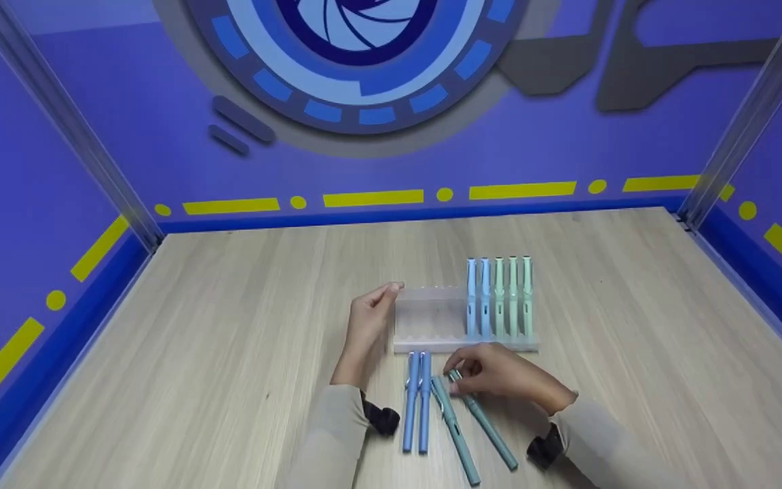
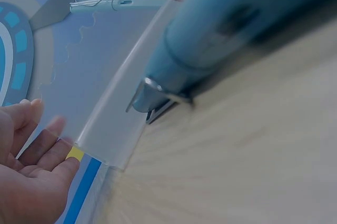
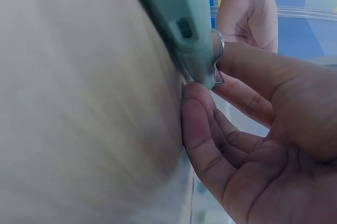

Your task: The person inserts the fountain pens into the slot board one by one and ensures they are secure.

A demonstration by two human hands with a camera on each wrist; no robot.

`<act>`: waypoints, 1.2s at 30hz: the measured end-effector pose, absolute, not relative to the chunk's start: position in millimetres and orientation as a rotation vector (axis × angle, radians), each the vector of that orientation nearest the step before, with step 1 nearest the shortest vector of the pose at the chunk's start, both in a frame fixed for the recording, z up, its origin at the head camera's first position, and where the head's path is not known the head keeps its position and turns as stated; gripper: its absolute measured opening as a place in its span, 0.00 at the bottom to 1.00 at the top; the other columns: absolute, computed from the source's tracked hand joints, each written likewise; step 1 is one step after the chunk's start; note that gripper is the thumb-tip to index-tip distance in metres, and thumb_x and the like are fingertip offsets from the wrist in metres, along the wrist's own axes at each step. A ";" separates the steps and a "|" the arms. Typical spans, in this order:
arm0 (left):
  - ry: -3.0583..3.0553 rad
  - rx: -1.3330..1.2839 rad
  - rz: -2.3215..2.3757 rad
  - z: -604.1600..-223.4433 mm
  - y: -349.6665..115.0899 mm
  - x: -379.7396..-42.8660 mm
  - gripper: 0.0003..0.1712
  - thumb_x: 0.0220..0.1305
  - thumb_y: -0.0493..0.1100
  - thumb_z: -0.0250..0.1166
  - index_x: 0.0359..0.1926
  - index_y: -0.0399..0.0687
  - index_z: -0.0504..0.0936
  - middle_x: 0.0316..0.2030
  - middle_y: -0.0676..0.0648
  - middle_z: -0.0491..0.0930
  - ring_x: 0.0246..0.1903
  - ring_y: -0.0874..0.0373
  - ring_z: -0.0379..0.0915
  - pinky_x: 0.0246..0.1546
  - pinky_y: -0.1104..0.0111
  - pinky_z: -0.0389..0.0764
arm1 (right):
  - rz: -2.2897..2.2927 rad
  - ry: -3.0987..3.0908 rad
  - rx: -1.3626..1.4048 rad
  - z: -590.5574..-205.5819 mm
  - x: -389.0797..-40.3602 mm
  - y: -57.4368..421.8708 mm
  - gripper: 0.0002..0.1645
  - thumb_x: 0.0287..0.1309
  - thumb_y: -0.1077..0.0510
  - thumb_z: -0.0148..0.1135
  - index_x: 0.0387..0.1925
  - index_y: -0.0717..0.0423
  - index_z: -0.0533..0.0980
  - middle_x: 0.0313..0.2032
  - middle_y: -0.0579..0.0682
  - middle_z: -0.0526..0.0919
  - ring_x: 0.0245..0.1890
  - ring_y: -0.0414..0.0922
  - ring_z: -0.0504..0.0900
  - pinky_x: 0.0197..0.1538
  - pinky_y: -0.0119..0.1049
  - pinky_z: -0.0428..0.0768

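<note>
A clear pen stand (image 1: 430, 318) holds a row of upright pens, light blue (image 1: 478, 292) and light green (image 1: 513, 292), in its right half. At its left edge, my left hand (image 1: 366, 326) holds the side of the stand between thumb and fingers. My right hand (image 1: 503, 372), in front of the stand, pinches the clip end of a dark green pen (image 1: 493, 431) whose other end slants down toward the table front. The right wrist view shows thumb and fingertip at that pen's (image 3: 181, 8) metal clip. Another dark green pen (image 1: 457, 435) lies just left of it.
Two blue pens (image 1: 409, 414) lie side by side on the wooden table (image 1: 241, 353), between the forearms. Blue-purple panels (image 1: 106, 136) with yellow marks wall in the back and sides. In the left wrist view, a pen (image 2: 205, 34) looms close to the camera.
</note>
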State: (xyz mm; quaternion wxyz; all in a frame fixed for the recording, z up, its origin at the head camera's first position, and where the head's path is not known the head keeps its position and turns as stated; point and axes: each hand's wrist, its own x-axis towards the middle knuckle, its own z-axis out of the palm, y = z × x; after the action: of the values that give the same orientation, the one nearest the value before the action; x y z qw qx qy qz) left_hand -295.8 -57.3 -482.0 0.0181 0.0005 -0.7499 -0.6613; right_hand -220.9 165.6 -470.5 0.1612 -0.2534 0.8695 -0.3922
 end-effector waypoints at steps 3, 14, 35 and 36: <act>-2.339 0.018 -2.050 -482.2 -57.2 -295.5 0.20 0.69 0.54 0.57 0.53 0.47 0.82 0.57 0.46 0.79 0.63 0.51 0.70 0.67 0.61 0.70 | -1.131 2.477 -0.719 -471.2 -221.5 165.7 0.14 0.52 0.54 0.71 0.41 0.54 0.83 0.23 0.41 0.75 0.23 0.34 0.69 0.24 0.25 0.70; -2.316 0.023 -2.098 -482.8 -57.2 -294.2 0.20 0.69 0.53 0.58 0.53 0.47 0.82 0.58 0.47 0.79 0.64 0.51 0.69 0.68 0.60 0.69 | -1.209 2.466 -0.631 -468.5 -222.7 165.1 0.14 0.50 0.56 0.72 0.40 0.54 0.83 0.24 0.45 0.79 0.21 0.36 0.73 0.22 0.27 0.74; -2.312 0.022 -2.077 -482.0 -56.4 -295.0 0.22 0.69 0.54 0.57 0.53 0.45 0.82 0.57 0.45 0.80 0.63 0.50 0.70 0.67 0.60 0.70 | -1.212 2.614 -0.626 -452.9 -229.7 166.6 0.21 0.57 0.56 0.67 0.51 0.61 0.80 0.31 0.50 0.82 0.27 0.39 0.75 0.26 0.26 0.76; -2.311 0.022 -2.080 -482.1 -56.6 -294.9 0.22 0.69 0.54 0.57 0.53 0.45 0.82 0.57 0.45 0.79 0.63 0.49 0.70 0.67 0.60 0.69 | -1.213 2.616 -0.618 -452.2 -229.7 166.2 0.21 0.57 0.56 0.67 0.51 0.60 0.80 0.31 0.50 0.82 0.27 0.39 0.75 0.26 0.26 0.75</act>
State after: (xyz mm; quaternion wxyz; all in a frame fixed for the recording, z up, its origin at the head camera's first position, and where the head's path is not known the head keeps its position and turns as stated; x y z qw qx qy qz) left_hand -294.9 -56.6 -482.1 0.0161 0.0072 -0.7431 -0.6689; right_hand -229.7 166.2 -452.2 0.0963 -0.2086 0.8830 -0.4093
